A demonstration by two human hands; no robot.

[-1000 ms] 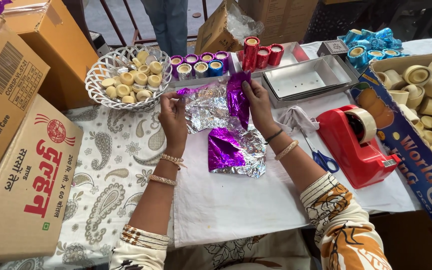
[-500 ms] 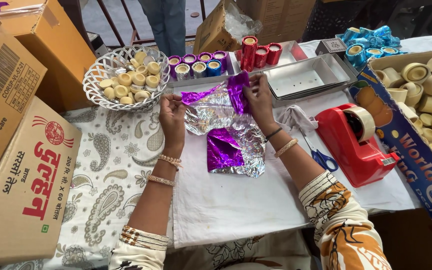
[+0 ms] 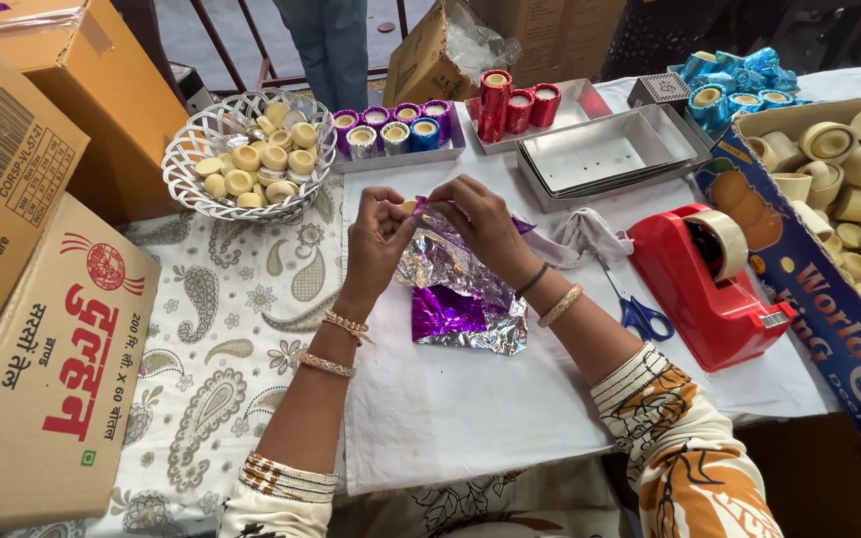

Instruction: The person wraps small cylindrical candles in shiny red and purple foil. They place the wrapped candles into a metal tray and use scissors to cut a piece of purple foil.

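My left hand [image 3: 379, 237] and my right hand [image 3: 478, 221] meet over the white cloth [image 3: 470, 399], both pinching one sheet of purple and silver foil [image 3: 440, 257] that is bunched around a small pale cup, of which only a sliver shows between the fingers. A second purple foil sheet [image 3: 455, 317] lies flat on the cloth just below the hands. Both wrists wear bangles.
A white wire basket [image 3: 191, 159] of bare pale cups stands at the back left. Trays behind hold purple and blue wrapped cups [image 3: 396, 130] and red ones [image 3: 510, 105]. Empty metal trays [image 3: 600, 154], a red tape dispenser [image 3: 724, 289], blue scissors [image 3: 640, 314] and cardboard boxes [image 3: 52, 349] surround the cloth.
The foil sheet was held spread wide between my hands; now both hands have come together and the foil is gathered up around the small cup.
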